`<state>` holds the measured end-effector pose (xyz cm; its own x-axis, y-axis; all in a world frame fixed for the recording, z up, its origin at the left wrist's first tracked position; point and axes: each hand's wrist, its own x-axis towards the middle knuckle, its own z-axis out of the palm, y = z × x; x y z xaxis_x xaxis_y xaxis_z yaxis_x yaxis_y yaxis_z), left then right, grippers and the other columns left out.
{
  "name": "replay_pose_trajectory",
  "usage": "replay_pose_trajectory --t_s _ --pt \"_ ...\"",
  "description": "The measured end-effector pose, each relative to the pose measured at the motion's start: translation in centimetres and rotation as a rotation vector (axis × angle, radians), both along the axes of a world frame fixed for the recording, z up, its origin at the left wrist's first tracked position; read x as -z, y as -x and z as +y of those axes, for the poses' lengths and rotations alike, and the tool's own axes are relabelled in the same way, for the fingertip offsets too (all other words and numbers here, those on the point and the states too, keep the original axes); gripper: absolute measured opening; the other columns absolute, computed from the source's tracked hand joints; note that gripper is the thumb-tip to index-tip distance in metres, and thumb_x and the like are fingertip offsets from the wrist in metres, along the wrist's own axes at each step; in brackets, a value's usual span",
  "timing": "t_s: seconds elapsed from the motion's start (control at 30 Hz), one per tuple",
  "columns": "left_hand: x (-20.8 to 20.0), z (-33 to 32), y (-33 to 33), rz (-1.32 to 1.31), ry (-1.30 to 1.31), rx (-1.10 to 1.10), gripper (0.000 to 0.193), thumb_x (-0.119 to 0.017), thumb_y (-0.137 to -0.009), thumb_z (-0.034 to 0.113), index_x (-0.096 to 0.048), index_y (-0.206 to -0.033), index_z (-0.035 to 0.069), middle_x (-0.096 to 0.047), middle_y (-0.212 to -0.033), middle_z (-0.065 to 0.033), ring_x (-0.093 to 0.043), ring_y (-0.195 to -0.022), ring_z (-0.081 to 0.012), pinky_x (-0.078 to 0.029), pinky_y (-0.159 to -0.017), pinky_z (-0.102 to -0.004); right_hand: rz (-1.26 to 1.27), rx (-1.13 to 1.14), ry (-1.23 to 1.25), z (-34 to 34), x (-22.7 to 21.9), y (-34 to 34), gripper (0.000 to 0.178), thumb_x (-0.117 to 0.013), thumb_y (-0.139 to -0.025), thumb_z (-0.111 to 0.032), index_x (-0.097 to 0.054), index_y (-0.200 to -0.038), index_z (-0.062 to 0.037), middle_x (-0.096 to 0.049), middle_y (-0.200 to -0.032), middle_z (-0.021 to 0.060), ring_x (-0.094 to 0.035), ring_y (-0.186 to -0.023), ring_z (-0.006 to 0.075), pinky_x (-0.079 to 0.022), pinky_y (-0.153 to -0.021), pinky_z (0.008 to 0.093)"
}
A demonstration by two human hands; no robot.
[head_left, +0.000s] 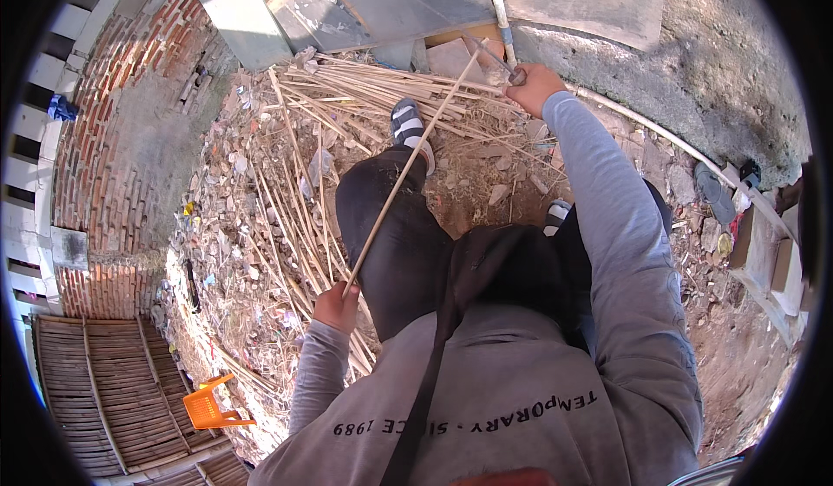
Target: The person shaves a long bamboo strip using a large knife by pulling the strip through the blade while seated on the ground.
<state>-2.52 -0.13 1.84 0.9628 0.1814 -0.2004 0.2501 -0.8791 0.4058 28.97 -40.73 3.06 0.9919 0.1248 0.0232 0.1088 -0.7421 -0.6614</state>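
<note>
My left hand (pixel 335 309) is closed around the near end of a long, thin bamboo stick (pixel 406 170). The stick slants up and away across my left leg, its far end close to the wall boards. A knife (pixel 517 76) is gripped by its handle in my right hand (pixel 536 92), at the end of my outstretched arm. Its thin blade points up and left, near the stick's far end; whether they touch I cannot tell. Beyond my striped sandal (pixel 408 125) lies a pile of split bamboo sticks (pixel 373 83), and more loose sticks (pixel 291 226) lie to my left.
Grey boards (pixel 408 4) lean at the back beside a pale upright pole (pixel 499 9). Rubble and litter cover the ground. An orange plastic chair (pixel 206 406) and a bamboo slat panel (pixel 121 390) are at the lower left. A brick wall (pixel 100 147) stands left; a loose sandal (pixel 713 193) lies right.
</note>
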Motion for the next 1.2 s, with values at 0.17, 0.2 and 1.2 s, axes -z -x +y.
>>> replay_pose_trajectory --t_s 0.17,0.2,1.2 --pt "2.3 2.5 1.7 0.024 0.069 -0.057 0.034 -0.055 -0.089 0.035 -0.062 -0.097 0.002 -0.064 -0.075 -0.0225 -0.064 -0.076 -0.043 -0.049 -0.069 -0.0462 0.05 0.209 -0.04 -0.4 0.0 -1.2 0.04 -0.066 -0.077 -0.031 -0.065 -0.106 -0.003 -0.068 -0.102 0.0181 -0.064 -0.103 0.0309 -0.049 -0.09 0.0394" --pt "1.7 1.2 1.7 -0.016 0.103 -0.054 0.034 -0.055 -0.089 0.035 -0.063 -0.098 0.003 -0.064 -0.075 -0.0224 -0.064 -0.076 -0.0425 -0.049 -0.069 -0.0465 0.036 0.211 -0.021 0.0 0.1 -0.8 0.042 -0.066 -0.076 -0.031 -0.064 -0.108 -0.0032 -0.068 -0.103 0.0186 -0.064 -0.103 0.0311 -0.049 -0.091 0.0391" --pt "0.8 -3.6 0.0 -0.236 0.071 -0.091 0.037 -0.046 -0.099 0.035 -0.057 -0.087 0.002 -0.056 -0.066 -0.0173 -0.058 -0.062 -0.032 -0.043 -0.058 -0.0421 -0.359 0.226 -0.456 4.1 1.0 0.7 0.038 -0.072 -0.079 -0.032 -0.063 -0.099 -0.0005 -0.065 -0.073 0.0139 -0.063 -0.069 0.0254 -0.049 -0.068 0.036"
